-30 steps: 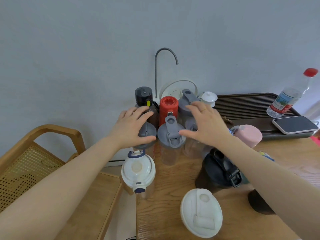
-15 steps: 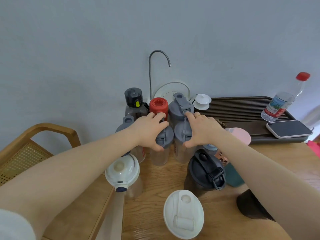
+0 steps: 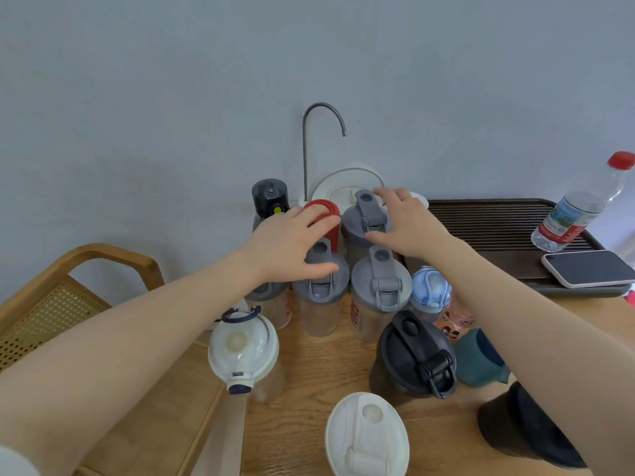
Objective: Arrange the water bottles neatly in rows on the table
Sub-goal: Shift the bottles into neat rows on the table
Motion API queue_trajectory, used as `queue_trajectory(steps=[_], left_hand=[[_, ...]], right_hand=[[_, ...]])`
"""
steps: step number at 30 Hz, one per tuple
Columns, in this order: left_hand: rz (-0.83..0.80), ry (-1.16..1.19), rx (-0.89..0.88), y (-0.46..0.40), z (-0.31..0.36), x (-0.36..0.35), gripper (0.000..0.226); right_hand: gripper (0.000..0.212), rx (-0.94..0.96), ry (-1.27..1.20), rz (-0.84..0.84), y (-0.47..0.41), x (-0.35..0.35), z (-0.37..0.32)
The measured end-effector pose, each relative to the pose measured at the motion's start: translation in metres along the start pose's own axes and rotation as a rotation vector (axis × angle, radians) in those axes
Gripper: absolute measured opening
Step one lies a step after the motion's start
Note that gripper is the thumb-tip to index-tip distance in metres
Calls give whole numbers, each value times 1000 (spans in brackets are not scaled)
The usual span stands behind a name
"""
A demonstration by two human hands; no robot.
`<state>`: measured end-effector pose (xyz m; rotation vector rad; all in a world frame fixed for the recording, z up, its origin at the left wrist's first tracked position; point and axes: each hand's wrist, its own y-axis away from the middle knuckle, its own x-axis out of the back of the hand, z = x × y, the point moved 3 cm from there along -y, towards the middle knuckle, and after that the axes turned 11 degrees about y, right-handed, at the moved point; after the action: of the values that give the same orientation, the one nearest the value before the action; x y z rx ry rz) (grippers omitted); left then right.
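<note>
**2 hands over the back row of bottles**

2 hands work the far cluster on the desk [image 3: 309,417]. Going left to right: a white-lidded bottle [image 3: 243,350] stands near the desk's left edge, on the near side of the left forearm. The left hand [image 3: 287,243] lies palm down, fingers loosely spread, its fingertips on the red-capped bottle [image 3: 328,214] and its thumb on the grey lid of a clear shaker [image 3: 321,281] just below it; it pinches nothing that I can see. Just right stands a second grey-lidded shaker [image 3: 380,286], touching the first. Beyond it, under the right hand [image 3: 407,223], is a taller grey-lidded bottle [image 3: 365,219]; that hand is spread too, thumb at the lid's near rim, fingers reaching past its far side.

All the bottles stand upright, long axes vertical. The back-row bottles lie directly beneath the hands, so each hand is nearest its own one. Probably the next move is a small sideways nudge to close the row; crowded neighbours could tip.
</note>
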<state>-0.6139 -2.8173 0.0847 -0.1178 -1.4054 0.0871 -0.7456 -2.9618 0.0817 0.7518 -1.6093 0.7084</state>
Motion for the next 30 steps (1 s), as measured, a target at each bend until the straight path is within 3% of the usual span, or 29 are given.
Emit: queue_trajectory(steps=[3,5,12,16,18,20,22,25,30], left_hand=[[-15,28,7,7,-11,3,83],[-24,38,-4,15,-16,-1,80],[1,118,28,34,-14,6,69],[56,143,32,38,10,16,63],[104,157,8,46,25,20,58],[140,185,26,63,35,20,57],[123,174,87,82,41,14,62],[104,197,295,113,47,0,78],[119,403,730,149,49,-22,94]], right_hand=[[94,82,51,-229,-26,-15,-5],[92,83,58,-279,-38,-21,-4],[84,22,266,-218,-42,-28,-10],[82,1,39,-46,-11,1,-20],[67,129,-150,85,34,25,-27],[59,366,-68,49,90,38,-34],[67,486,200,-100,132,27,-29],[83,367,342,-333,160,-4,-10],[91,205,181,-239,162,-23,-8]])
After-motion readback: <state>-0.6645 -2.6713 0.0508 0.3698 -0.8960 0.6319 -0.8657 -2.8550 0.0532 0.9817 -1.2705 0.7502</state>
